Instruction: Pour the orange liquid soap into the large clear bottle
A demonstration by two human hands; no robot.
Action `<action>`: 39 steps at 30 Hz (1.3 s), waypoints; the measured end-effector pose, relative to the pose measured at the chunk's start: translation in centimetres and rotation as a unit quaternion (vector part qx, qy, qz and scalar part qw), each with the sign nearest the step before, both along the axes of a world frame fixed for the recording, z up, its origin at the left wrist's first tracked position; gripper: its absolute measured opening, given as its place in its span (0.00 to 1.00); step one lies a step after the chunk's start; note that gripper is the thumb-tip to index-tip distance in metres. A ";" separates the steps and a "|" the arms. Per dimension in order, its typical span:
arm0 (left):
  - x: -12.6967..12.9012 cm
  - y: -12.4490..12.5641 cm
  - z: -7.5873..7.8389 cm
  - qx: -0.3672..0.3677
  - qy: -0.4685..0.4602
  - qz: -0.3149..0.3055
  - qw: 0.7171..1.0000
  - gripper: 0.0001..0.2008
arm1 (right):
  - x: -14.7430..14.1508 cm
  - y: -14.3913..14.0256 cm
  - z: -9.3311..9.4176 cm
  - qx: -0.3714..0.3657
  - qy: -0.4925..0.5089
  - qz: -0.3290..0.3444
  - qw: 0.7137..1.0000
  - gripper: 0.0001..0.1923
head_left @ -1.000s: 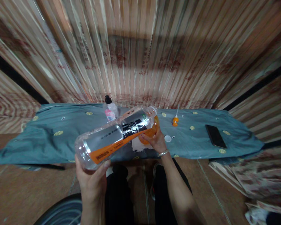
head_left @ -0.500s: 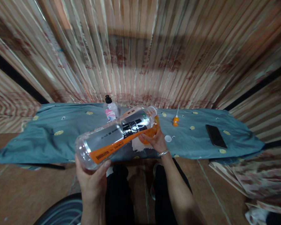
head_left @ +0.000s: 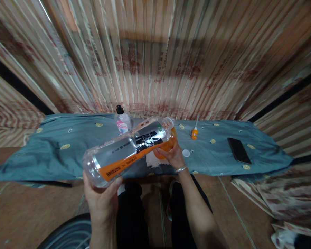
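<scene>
**Pouring Position: Bottle Tilted Over Orange Vessel**

Holding large bottle (head_left: 128, 150) at base with left hand (head_left: 101, 197); grip clenched around bottle bottom, thumb on lower edge near orange label band. Bottle clear, nearly horizontal, base low and toward camera, neck raised slightly and pointing away to right. Open mouth placed at rim of orange vessel (head_left: 167, 145).

Steadying orange vessel with right hand (head_left: 172, 155); grip clenched on vessel side, fingers wrapped from below. Metal bangle (head_left: 180, 169) on right wrist. Vessel mostly hidden behind bottle and hand; exact shape not determinable. Vessel located just above front edge of surface (head_left: 67, 152), at its middle.

Surface covered with blue-grey patterned cloth. Positioned on it:
- Small bottle (head_left: 121, 121) with black cap and pink label, upright, behind large bottle, near back edge.
- White cap (head_left: 186, 153), lying flat just right of right hand.
- Orange nozzle (head_left: 194, 133) with thin white tube, upright, beyond white cap.
- Phone (head_left: 238, 150), dark, face up, well apart toward right end.

Striped panels standing behind surface. Dark trousers and tiled floor visible below hands.
</scene>
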State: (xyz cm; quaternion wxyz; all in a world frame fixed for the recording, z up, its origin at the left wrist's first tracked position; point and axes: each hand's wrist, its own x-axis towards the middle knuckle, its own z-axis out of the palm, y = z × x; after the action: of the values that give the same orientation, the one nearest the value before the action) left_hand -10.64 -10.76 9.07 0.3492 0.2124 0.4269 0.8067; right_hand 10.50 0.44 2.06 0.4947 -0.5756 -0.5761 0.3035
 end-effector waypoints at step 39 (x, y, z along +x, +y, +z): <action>0.1 0.0 0.3 -0.013 0.013 -0.001 1.000 0.40 | 0.1 0.0 -0.1 -0.008 -0.004 -0.004 1.000 0.42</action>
State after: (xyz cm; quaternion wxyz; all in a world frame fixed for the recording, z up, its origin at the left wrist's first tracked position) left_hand -10.49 -10.79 9.40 0.3470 0.2189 0.4413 0.7981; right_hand 10.56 0.46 1.97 0.4891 -0.5828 -0.5732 0.3042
